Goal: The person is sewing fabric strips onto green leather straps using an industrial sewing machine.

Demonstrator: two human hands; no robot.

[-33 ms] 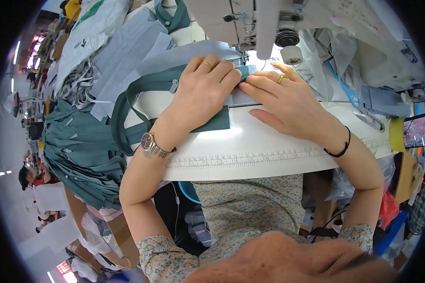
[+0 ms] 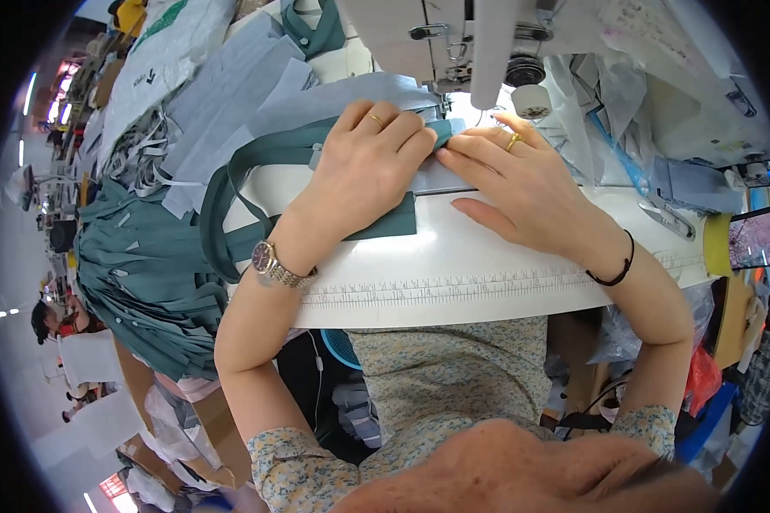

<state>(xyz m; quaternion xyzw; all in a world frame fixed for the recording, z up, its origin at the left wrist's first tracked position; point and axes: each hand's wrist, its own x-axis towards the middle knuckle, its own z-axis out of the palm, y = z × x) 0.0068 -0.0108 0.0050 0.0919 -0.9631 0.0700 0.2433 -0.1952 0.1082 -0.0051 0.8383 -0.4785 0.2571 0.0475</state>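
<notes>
- Left hand (image 2: 372, 162): fingers curled and set down on the green fabric strip (image 2: 287, 144); fingertips partly hidden, so a pinch cannot be confirmed.
- Right hand (image 2: 522, 184): fingers extended close together, tips at the strip's end just beside the left fingers; thumb spread away from them.
- Green fabric strip: runs from between the two hands, under the left hand, then loops back to its left; a flat green section also lies under the left wrist.
- Sewing machine (image 2: 607, 51): directly beyond the right hand.
- Ruler scale (image 2: 453, 291): along the near edge of the white table (image 2: 376, 256), on the body side of both hands.
- Thread snips (image 2: 674, 221): right of the right hand.
- Pile of green strips (image 2: 145, 274): left of the left forearm.
- White plastic bag (image 2: 171, 68): beyond and left of the left hand; contents hidden.
- Cardboard box (image 2: 222, 427): lower left of the left hand; crumpled translucent plastic (image 2: 167, 419) lies in it.
- Blue basket (image 2: 342, 346): on the body side of the left hand, under the table edge; contents cannot be determined.
- Red plastic bag (image 2: 704, 380): lower right of the right hand; contents cannot be determined.
</notes>
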